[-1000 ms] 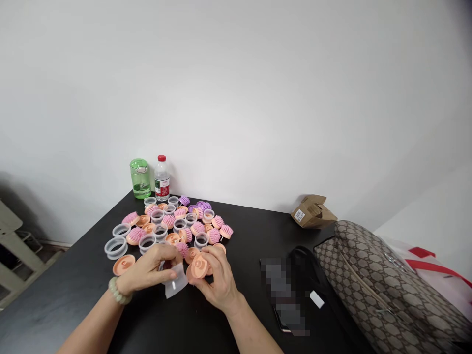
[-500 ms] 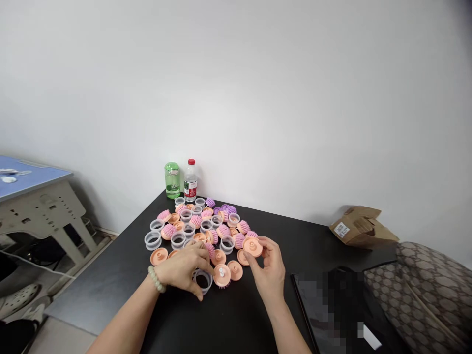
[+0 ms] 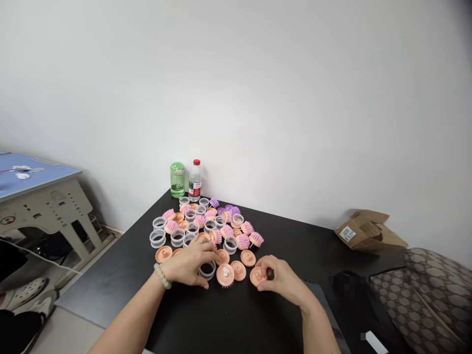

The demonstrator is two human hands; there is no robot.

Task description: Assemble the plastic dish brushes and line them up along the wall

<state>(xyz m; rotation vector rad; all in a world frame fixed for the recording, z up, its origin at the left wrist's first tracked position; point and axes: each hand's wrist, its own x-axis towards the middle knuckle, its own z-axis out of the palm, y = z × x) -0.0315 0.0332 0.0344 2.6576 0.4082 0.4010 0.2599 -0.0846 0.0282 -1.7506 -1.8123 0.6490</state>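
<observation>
My left hand (image 3: 188,263), with a pale bead bracelet (image 3: 162,276) on its wrist, lies over a clear plastic ring (image 3: 207,270), its thumb and fingers on either side. My right hand (image 3: 278,279) has its fingers on a peach round cap (image 3: 257,276) resting low on the table. Between my hands lie two more peach caps (image 3: 225,275) (image 3: 238,270), one with a pink bristle brush head under its rim. Behind them spreads a loose pile of peach caps, pink and purple brush heads (image 3: 243,241), and clear rings (image 3: 158,238).
The pile sits on a black table (image 3: 228,314) with a corner at the back left. A green bottle (image 3: 177,180) and a water bottle (image 3: 195,180) stand against the wall. A cardboard packet (image 3: 369,232) and patterned bag (image 3: 424,295) lie to the right.
My right hand has come down with the peach cap, from held up to low on the table. The clear ring has shifted slightly farther under my left hand. The view has barely moved.
</observation>
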